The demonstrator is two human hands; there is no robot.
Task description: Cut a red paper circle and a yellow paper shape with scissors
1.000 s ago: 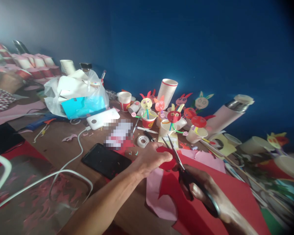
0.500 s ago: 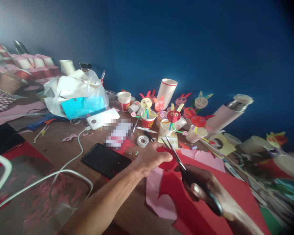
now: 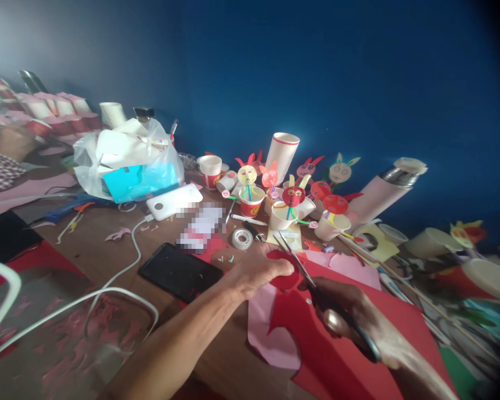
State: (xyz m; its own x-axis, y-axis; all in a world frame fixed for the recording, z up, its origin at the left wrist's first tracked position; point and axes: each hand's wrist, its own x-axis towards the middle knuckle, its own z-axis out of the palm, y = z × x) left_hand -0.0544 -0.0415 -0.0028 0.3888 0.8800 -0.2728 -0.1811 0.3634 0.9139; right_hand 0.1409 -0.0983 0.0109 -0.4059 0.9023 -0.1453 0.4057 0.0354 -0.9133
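Note:
Between thumb and fingers, my left hand pinches a rounded piece of red paper. My right hand is wrapped round the black handles of a pair of scissors. Their blades stand slightly apart and point up and left, at the upper edge of the red piece. Beneath both hands lies a large red paper sheet with a cut-out edge. Pink paper shows under its left side. Just beyond the blades stand paper cups with paper-faced puppets, among them a white cup.
A black phone, a tape roll and a white power bank with a white cable lie left. Behind them sits a plastic bag of paper. A pink thermos stands right. Another person's hand is at far left.
The scissor blades have come slightly closer together over the red paper. Both hands keep nearly the same place, and the view has shifted very slightly.

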